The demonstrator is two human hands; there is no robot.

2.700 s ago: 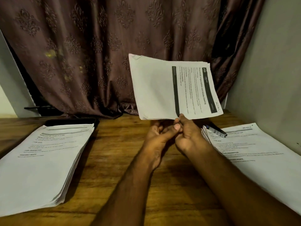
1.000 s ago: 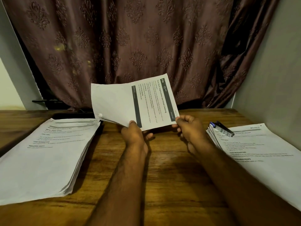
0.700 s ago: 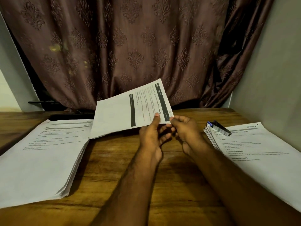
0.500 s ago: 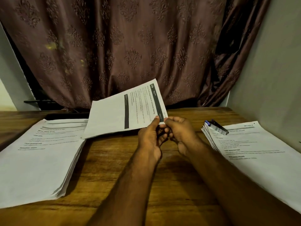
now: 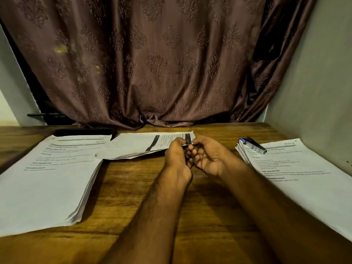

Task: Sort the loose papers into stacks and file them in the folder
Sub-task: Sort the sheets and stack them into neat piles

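A thin bundle of printed sheets (image 5: 137, 144) with dark bars lies almost flat just above the wooden table (image 5: 133, 197), its left end over the corner of the left paper stack (image 5: 47, 178). My left hand (image 5: 176, 157) and my right hand (image 5: 206, 155) pinch the bundle's right corner together. A second paper stack (image 5: 304, 180) lies at the right. A dark flat thing (image 5: 83, 132), perhaps the folder, shows behind the left stack.
A stapler with a blue end (image 5: 253, 144) sits on the far left corner of the right stack. A brown patterned curtain (image 5: 152, 63) hangs behind the table. A grey wall (image 5: 314, 92) closes off the right side.
The bundle, held upright earlier, has tipped down and moved left until it is nearly flat over the table. Both hands have come together at its right corner.
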